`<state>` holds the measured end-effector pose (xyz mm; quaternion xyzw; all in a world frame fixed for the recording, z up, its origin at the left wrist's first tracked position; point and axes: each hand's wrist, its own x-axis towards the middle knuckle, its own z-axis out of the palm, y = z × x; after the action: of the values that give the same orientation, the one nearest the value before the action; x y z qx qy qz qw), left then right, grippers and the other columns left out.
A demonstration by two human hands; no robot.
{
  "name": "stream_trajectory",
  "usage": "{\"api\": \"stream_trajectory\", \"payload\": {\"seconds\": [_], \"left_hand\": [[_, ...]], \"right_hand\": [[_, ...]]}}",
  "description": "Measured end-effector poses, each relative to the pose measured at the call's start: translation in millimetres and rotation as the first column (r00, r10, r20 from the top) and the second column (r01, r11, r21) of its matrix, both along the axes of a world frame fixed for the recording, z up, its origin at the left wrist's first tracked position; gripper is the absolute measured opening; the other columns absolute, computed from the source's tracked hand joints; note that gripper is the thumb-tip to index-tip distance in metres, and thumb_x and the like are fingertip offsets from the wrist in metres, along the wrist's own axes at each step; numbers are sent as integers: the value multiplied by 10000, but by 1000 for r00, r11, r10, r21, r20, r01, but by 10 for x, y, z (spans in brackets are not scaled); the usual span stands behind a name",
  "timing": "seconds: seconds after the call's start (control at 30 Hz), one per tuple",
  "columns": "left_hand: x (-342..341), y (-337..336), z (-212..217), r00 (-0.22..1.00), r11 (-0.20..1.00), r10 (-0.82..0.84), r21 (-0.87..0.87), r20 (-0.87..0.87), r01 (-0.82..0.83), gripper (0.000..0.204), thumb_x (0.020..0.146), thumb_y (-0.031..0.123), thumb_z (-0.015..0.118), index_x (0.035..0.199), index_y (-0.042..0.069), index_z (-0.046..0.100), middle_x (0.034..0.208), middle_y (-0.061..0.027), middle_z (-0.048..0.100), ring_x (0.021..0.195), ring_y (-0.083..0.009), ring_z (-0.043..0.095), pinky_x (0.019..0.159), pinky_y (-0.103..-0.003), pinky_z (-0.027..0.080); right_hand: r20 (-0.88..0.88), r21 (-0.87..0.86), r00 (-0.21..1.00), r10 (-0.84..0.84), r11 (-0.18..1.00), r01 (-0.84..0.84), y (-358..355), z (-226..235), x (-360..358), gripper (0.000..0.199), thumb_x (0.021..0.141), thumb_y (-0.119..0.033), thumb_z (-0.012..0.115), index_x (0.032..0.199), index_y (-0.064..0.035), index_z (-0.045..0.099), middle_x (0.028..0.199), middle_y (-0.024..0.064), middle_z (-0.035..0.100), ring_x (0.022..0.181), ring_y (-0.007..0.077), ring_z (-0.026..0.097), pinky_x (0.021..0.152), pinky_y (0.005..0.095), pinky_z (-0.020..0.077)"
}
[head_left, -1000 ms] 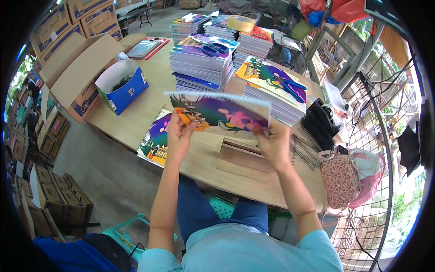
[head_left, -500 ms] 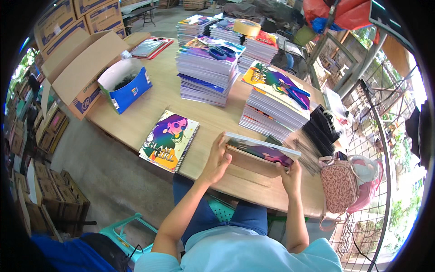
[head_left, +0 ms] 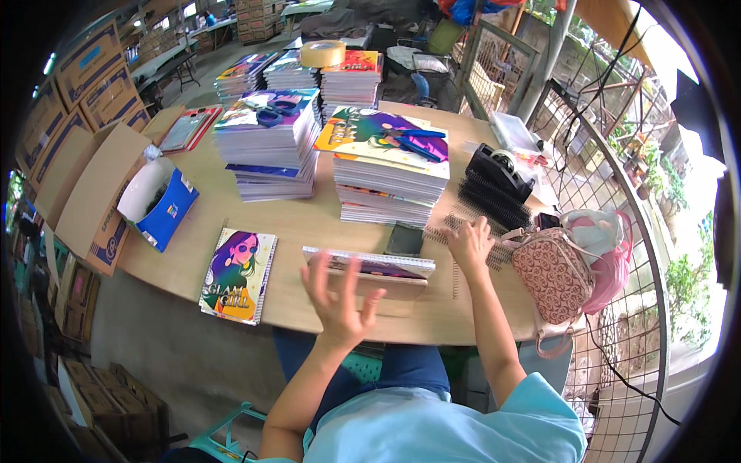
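A stack of unbound notebook sheets and covers (head_left: 370, 266) stands on its long edge at the table's near side. My left hand (head_left: 340, 305) is beside it, fingers spread and slightly blurred, gripping nothing. To the right, my right hand (head_left: 472, 245) reaches down over loose dark binding coils (head_left: 440, 231), fingers bent and apart; its fingertips are at the coils, and I see none lifted. More black coils (head_left: 494, 204) lie beyond that hand. A spiral notebook (head_left: 239, 274) with a purple-haired figure on its cover lies flat at the left. A small dark pad (head_left: 404, 239) rests behind the upright stack.
Tall notebook piles (head_left: 390, 177) stand at the back, blue-handled scissors (head_left: 270, 114) and a tape roll (head_left: 323, 53) on top of some. At the left are a blue-and-white box (head_left: 166, 208) and an open carton (head_left: 93, 193). A pink patterned bag (head_left: 552, 274) sits at the right edge.
Both hands have released the stack, which now stands on the table. My right hand has moved right to the coils; my left has opened beside the stack. The view has shifted.
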<state>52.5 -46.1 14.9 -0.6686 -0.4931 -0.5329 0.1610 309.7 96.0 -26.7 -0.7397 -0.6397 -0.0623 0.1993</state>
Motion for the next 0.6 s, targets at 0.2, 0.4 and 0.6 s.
{"api": "stream_trajectory", "payload": {"seconds": [0.2, 0.4, 0.6], "left_hand": [[398, 314, 362, 940, 944, -278, -239, -197, 229, 330, 808, 197, 729, 1137, 178, 708, 1060, 10, 669, 1041, -190, 607, 964, -418, 382], [297, 244, 507, 945, 903, -272, -388, -183, 184, 521, 822, 272, 727, 1304, 134, 583, 1329, -90, 542, 1226, -257, 509, 1037, -452, 345], [-524, 385, -147, 604, 903, -215, -78, 768, 422, 876, 944, 677, 325, 1528, 34, 214, 1570, -147, 256, 1459, -286, 201, 1177, -471, 117]], "right_hand": [[-406, 327, 830, 382, 909, -258, 85, 29, 320, 249, 855, -71, 658, 1085, -5, 586, 939, 159, 545, 811, 293, 598, 707, 417, 492], [-514, 266, 586, 626, 766, -585, -565, 677, 165, 307, 936, -33, 555, 1240, 7, 560, 686, 52, 527, 626, 138, 515, 593, 278, 420], [-952, 220, 77, 296, 836, -504, -1254, 571, -349, 671, 1011, -488, 433, 1462, 3, 360, 676, -39, 415, 582, 52, 382, 538, 190, 349]]}}
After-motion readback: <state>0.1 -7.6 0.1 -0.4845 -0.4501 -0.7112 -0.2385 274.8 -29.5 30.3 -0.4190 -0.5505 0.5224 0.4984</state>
